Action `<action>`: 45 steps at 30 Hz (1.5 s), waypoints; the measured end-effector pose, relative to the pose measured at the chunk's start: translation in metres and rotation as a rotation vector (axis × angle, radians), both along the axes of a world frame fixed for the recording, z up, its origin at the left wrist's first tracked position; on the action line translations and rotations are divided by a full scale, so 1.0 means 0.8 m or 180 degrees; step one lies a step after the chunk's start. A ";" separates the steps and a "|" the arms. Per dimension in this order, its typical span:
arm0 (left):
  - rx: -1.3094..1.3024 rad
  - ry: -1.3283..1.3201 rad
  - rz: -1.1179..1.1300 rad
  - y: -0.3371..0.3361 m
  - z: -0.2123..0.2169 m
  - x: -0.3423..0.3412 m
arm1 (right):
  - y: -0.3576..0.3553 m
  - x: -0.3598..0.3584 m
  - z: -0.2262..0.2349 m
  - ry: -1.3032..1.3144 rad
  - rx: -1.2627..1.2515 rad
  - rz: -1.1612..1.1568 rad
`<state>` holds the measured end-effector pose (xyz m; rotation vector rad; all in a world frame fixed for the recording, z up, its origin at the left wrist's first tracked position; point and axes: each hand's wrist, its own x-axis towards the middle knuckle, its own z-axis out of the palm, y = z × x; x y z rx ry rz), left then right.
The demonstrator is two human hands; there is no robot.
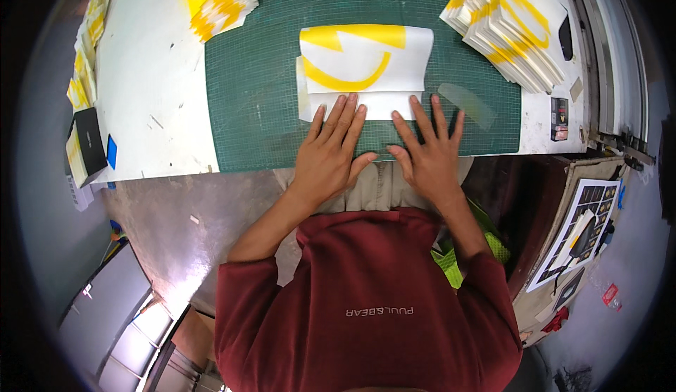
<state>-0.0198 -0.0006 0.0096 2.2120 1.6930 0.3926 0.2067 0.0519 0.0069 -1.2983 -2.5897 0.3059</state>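
Note:
A white sheet with yellow printed shapes [405, 57] lies on the green cutting mat [257, 110], its far part curved over as if folded toward me. A plain white strip of it shows along the near side. My left hand [327, 145] rests flat with fingers stretched onto that strip, the fingertips close to the edge of the folded layer. My right hand [429, 152] lies with fingers spread, touching the strip's right end and the mat beside it. Neither hand grips anything. A translucent pale piece [468, 105] lies on the mat beside my right fingers.
A stack of folded yellow-and-white pieces [510, 33] stands at the far right, another pile [220, 1] at the far left. More pieces line the table's left edge near a black box [88, 145]. A small dark box [559, 119] sits at the right edge, near a metal rail [623, 61].

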 end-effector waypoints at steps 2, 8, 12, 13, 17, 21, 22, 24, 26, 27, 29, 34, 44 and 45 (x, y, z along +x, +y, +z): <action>-0.0058 0.0112 0.0228 -0.010 0.004 -0.020 | -0.005 0.005 -0.009 -0.0231 0.0078 -0.0062; -0.0061 0.0379 0.0386 -0.020 0.001 -0.033 | -0.026 -0.037 -0.001 -0.0020 -0.0224 -0.0438; 0.0018 0.0557 0.0586 -0.022 0.002 -0.020 | -0.023 0.010 -0.002 -0.0311 -0.0066 -0.0702; 0.0060 0.0599 0.0676 -0.022 0.001 -0.011 | -0.022 0.013 -0.002 -0.0135 -0.0083 -0.0731; 0.0297 0.0135 0.0686 -0.005 -0.010 0.036 | -0.021 0.010 0.007 0.0135 -0.0084 -0.0694; 0.0225 0.0013 0.0334 0.010 -0.005 0.047 | 0.013 0.012 0.013 0.1198 -0.0055 -0.0980; 0.0204 -0.0041 0.0327 0.008 -0.004 0.047 | 0.034 0.010 0.018 0.1633 0.0060 -0.0968; 0.0255 -0.0120 0.0353 0.010 0.002 0.046 | 0.085 -0.001 0.007 0.2815 -0.0682 -0.1154; 0.0402 -0.0140 0.0330 0.018 0.000 0.041 | 0.137 -0.008 0.018 0.3504 -0.2652 -0.1020; 0.0500 -0.0137 0.0304 0.021 -0.004 0.037 | 0.159 -0.014 0.012 0.4038 -0.3056 -0.0947; 0.0510 -0.0162 0.0224 0.034 -0.006 0.026 | 0.194 -0.024 0.001 0.5099 -0.3831 -0.0676; 0.0544 -0.0102 0.0375 0.061 0.007 -0.001 | 0.169 -0.062 0.031 0.2618 -0.1339 -0.1397; 0.0124 0.0411 -0.0062 0.117 0.023 -0.074 | 0.157 -0.040 0.034 -0.0169 -0.0461 0.0722; 0.0030 0.0536 -0.0081 0.126 0.027 -0.087 | 0.162 -0.041 0.038 -0.0316 -0.0341 0.0565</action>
